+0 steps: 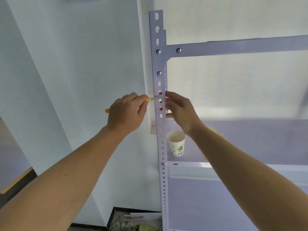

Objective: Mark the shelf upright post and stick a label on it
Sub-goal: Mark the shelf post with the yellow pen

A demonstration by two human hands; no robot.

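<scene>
Grips yellow pen in left hand, tip on upright post. Clasps post with right hand, fingertips hidden.

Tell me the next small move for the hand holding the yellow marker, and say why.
Probably draw the tip a short stroke across the face of the upright post to make the mark. The left hand grips the yellow marker with its tip at the post's face, the right hand holds the post's right edge, and no label shows on the post yet.
</scene>
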